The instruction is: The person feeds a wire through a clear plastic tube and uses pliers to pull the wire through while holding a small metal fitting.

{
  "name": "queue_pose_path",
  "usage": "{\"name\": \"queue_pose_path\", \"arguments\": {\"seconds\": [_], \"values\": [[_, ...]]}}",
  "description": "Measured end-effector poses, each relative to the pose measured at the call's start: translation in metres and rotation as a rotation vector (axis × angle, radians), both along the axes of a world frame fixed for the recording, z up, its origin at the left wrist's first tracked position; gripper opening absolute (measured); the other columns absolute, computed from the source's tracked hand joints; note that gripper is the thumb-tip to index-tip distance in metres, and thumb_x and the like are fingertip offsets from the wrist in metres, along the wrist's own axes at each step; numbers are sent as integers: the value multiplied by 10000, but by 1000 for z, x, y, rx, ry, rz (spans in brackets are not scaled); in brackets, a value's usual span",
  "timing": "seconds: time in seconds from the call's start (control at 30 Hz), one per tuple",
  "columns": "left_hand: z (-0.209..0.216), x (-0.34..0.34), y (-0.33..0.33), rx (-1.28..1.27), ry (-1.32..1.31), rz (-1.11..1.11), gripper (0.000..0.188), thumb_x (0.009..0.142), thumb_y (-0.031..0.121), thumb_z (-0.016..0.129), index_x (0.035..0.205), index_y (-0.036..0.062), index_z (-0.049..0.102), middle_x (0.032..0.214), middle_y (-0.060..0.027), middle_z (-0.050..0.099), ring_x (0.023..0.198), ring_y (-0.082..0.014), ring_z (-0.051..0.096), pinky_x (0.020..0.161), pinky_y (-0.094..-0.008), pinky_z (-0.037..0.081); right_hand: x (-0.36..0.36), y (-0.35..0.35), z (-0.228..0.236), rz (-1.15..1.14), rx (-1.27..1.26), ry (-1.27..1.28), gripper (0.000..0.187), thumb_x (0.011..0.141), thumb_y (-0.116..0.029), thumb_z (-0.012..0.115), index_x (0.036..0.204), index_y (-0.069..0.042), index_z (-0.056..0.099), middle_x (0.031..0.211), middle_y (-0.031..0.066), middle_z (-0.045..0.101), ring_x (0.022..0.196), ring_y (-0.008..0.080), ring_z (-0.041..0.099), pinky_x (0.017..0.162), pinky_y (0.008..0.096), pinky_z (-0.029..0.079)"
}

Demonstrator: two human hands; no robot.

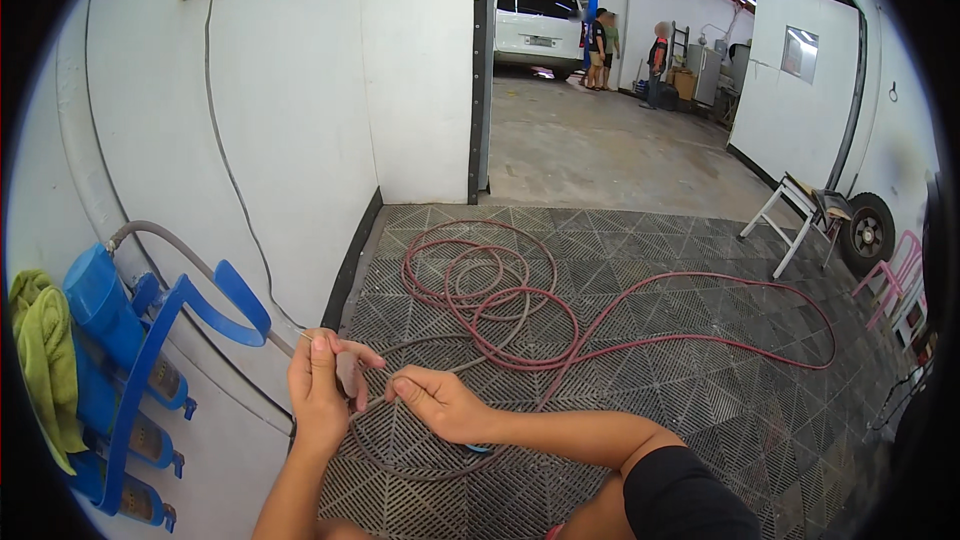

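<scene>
Grip, left: one bare left hand, thumb and forefinger pinched together at a grey hose, remaining fingers loosely spread toward the right. Grip, right: one bare right hand, curled closed on the same line just beside the left, thumb uppermost; how firmly it squeezes cannot be told. Item: grey hose, arching from the blue filter units on the wall, passing behind the blue hanger and reaching the hands; a grey length lies looped on the floor tiles beyond, its exact path under the fingers hidden. Adjacent: red hose, coiled over the grey loops, with one long bight stretching rightward; where the two join, if they do, is unclear. Also at left: green cloth, draped by the filter units. Handling note, by judgement: the line is best fed hand to hand in short lengths, the left grip steadying while the right rolls out any twist; a light hold avoids kinks, slack spares the filter fitting from strain, and the crossed loops, likely to snag, are better lifted apart singly than tugged.
</scene>
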State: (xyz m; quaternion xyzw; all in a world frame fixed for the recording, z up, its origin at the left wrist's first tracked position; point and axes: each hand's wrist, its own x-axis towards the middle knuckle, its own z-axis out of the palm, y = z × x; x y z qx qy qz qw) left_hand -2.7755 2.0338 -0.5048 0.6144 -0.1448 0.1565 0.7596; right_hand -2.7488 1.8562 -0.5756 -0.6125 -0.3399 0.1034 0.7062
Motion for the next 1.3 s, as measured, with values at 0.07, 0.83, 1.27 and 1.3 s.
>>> {"name": "queue_pose_path", "arguments": {"seconds": [0.07, 0.83, 1.27, 1.3], "values": [[-2, -1, -2, 60, -19, -29, 253, 1131, 309, 380, 1059, 73, 438, 844, -171, 681, 518, -88, 510, 412, -215, 379, 0, -3, 9, -101, -7, -203, 298, 1121, -252, 452, 1161, -20, 635, 746, -30, 530, 622, 24, 448, 619, 222, 425], [-4, -1, 7, 81, -52, -101, 210, 1127, 303, 378, 1186, 104, 412, 1082, -211, 721, 539, -63, 524, 436, -205, 428, -9, 14, 31, -105, 16, 95, 299, 1109, -184, 478, 1214, 32, 656, 776, -39, 609, 599, -13, 420, 521, 191, 334], [-18, 14, 1, 386, -165, 145, 248, 1129, 299, 369, 1166, 61, 431, 1008, -123, 739, 608, -55, 587, 467, -205, 461, -16, 15, 36, -246, -1, 79, 283, 1104, -177, 492, 1163, 32, 674, 718, -82, 520, 596, -14, 355, 520, 198, 287], [-20, 17, 2, 399, -172, 160, 245, 1129, 296, 370, 1166, 62, 432, 1007, -119, 739, 613, -55, 591, 468, -207, 463, -19, 15, 36, -246, 7, 114, 280, 1105, -175, 487, 1155, 29, 672, 701, -89, 499, 580, -17, 345, 506, 198, 274]]}}
